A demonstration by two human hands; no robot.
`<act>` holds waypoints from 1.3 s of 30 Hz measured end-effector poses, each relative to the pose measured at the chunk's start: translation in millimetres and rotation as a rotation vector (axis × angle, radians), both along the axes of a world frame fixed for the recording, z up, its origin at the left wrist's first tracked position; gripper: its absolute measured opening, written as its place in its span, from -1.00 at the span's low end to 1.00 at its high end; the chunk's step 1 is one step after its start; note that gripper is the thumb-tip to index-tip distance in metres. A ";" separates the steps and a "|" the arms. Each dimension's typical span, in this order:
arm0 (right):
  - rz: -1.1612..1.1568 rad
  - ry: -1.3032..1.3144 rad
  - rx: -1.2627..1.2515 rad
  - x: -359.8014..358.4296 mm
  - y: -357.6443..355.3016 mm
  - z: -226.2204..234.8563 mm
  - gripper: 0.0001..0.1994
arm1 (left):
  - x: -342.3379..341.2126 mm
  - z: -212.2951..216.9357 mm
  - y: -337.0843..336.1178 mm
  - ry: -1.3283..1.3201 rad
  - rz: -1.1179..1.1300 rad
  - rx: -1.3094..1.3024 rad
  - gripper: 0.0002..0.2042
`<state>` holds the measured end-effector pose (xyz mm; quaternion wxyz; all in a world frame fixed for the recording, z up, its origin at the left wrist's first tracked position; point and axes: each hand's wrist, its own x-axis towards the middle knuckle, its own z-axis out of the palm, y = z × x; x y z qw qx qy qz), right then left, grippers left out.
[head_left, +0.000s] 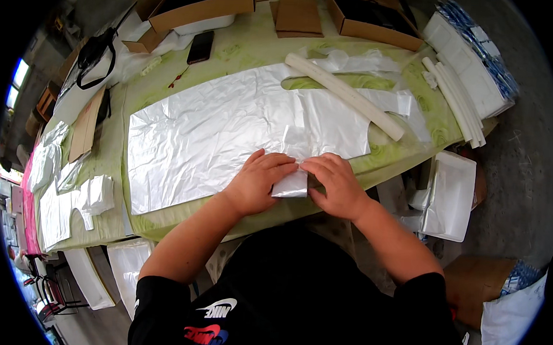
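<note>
At the near edge of the green-covered tabletop (150,99), the left hand (254,182) and right hand (339,187) sit close together, both clamped on a small folded film packet (290,186). Left fingers press its upper left side; right thumb and fingers pinch its right side. Packet is directly in front of the person's body, over the near edge of a large white plastic film sheet (210,132); can't tell whether the two are joined.

Progress, judged by eye: packet is already compact, so its folding looks near done. Large sheet lies spread and creased, not folded yet. More film, a folded stack (98,194), lies at the tabletop's left end, apart from the hands.

Beyond the packet, a cream-coloured tube (344,96) lies diagonally across the sheet's slotted strap end. Further out: black phone (200,48) past the far edge of the sheet, open cardboard box (376,19) at back right, bundle of white tubes (455,101) along the right edge. White bin (453,195) sits lower, right of the tabletop.
</note>
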<state>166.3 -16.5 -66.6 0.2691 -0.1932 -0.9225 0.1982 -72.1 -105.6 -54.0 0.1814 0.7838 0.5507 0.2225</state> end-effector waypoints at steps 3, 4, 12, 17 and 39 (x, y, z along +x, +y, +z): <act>-0.030 0.018 0.056 -8.9 13.1 -4.5 -0.64 | -8.6 -21.4 13.9 -0.123 0.086 0.116 -0.63; -0.048 0.017 0.067 -12.1 14.4 -4.8 -0.70 | -5.9 -21.7 17.7 -0.155 0.123 0.144 -0.70; -0.387 -0.078 0.105 -37.4 16.8 -19.3 -0.82 | 9.6 -25.2 24.8 -0.097 0.440 0.243 -0.89; -0.426 -0.216 0.078 -42.8 15.8 -11.6 -0.79 | 9.7 -21.8 31.4 0.044 0.507 0.073 -0.85; -0.443 -0.423 -0.266 -53.8 31.7 21.5 -0.54 | 23.7 -39.4 -68.7 -0.545 0.080 -0.007 -0.54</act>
